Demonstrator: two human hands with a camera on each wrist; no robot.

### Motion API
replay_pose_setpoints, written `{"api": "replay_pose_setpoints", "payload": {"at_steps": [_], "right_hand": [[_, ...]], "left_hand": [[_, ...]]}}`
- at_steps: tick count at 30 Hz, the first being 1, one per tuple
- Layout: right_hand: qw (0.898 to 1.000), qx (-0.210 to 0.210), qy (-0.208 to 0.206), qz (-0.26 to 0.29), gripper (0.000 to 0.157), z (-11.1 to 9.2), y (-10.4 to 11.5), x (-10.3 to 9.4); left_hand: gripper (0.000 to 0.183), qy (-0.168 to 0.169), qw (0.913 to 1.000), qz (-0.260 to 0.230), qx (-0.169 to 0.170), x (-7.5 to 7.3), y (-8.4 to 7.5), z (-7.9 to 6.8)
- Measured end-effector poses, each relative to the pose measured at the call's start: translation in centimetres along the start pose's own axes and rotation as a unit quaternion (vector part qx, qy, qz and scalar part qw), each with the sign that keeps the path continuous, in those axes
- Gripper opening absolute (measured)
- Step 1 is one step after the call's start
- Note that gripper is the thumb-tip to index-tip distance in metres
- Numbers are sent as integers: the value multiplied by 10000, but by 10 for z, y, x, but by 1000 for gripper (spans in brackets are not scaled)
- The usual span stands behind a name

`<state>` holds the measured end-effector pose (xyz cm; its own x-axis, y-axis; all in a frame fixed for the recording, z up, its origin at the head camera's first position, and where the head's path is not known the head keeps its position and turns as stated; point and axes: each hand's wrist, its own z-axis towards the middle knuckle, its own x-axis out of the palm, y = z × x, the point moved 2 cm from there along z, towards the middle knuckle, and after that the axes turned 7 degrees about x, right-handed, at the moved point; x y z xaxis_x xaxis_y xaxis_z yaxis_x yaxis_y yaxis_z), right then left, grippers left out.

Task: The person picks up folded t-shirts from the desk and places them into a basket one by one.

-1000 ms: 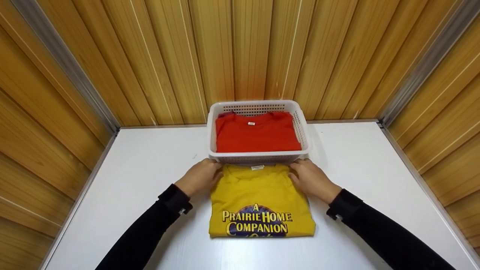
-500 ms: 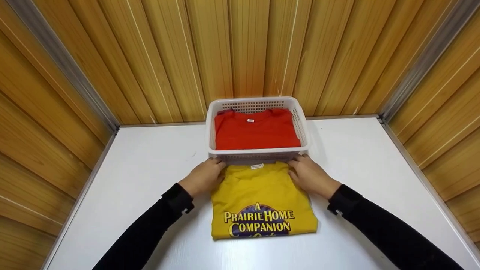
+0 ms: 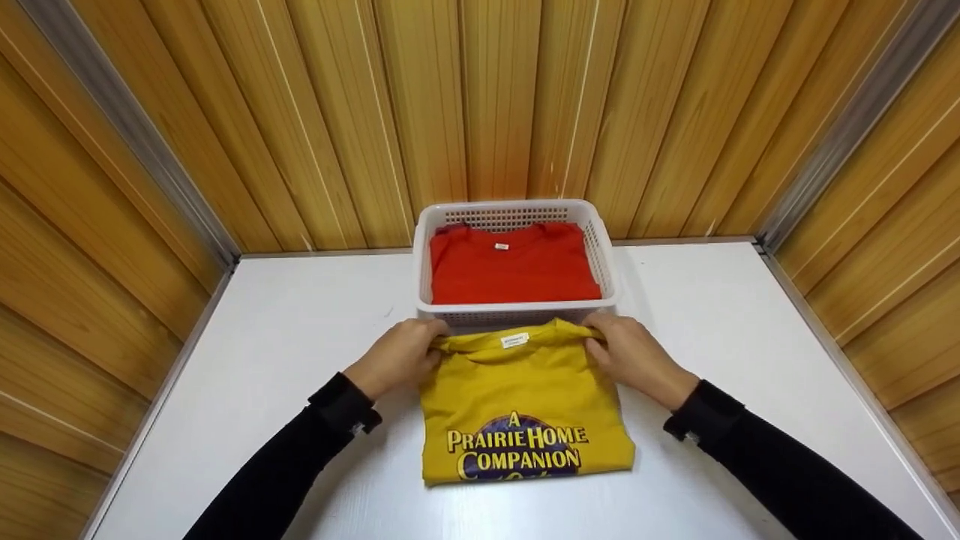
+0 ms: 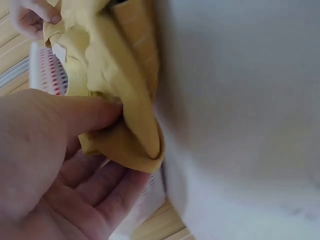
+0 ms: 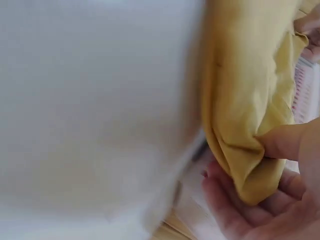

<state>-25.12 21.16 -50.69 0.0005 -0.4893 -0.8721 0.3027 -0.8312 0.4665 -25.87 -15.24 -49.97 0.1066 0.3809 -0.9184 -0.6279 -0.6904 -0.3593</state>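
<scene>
A folded yellow T-shirt (image 3: 517,390) with "A Prairie Home Companion" printed on its front lies on the white table, collar toward the basket. My left hand (image 3: 401,356) pinches its far left corner; in the left wrist view the thumb presses the folded cloth (image 4: 115,120) against the fingers beneath. At the far right corner my right hand (image 3: 637,356) does the same, thumb over and fingers under the cloth (image 5: 250,155). Between the two hands the collar edge is raised a little. Just beyond stands a white plastic basket (image 3: 517,308) holding a folded red T-shirt (image 3: 514,266).
The white table (image 3: 300,315) runs back to a wood-patterned panel wall (image 3: 495,97), which the basket stands close to. Similar panels rise on the left (image 3: 75,262) and right (image 3: 885,262), with grey metal strips in the corners.
Both hands have gone from fingers at the yellow T-shirt's far corners to a pinch on them. The collar edge has come up slightly. The basket and red T-shirt stay put.
</scene>
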Motion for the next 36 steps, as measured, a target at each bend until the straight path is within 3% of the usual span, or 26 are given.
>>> {"api": "replay_pose_setpoints", "payload": {"at_steps": [9, 16, 23, 30, 36], "right_hand": [[9950, -646, -164, 746, 23, -2, 13, -58], [9904, -756, -589, 993, 26, 3, 22, -94], [9845, -1028, -1089, 917, 28, 0, 37, -124], [9785, -1088, -1498, 905, 29, 2, 53, -153], [9789, -991, -1549, 889, 22, 34, 51, -154]], "left_hand": [[15, -705, 9940, -581, 594, -54, -10, 3], [14, -956, 9891, -584, 958, -93, -24, 12], [18, -1262, 9835, -515, 1188, -129, -40, 11], [20, -1681, 9750, -467, 1379, -157, -49, 15], [20, -1730, 9777, -276, 1160, -169, -39, 34]]}}
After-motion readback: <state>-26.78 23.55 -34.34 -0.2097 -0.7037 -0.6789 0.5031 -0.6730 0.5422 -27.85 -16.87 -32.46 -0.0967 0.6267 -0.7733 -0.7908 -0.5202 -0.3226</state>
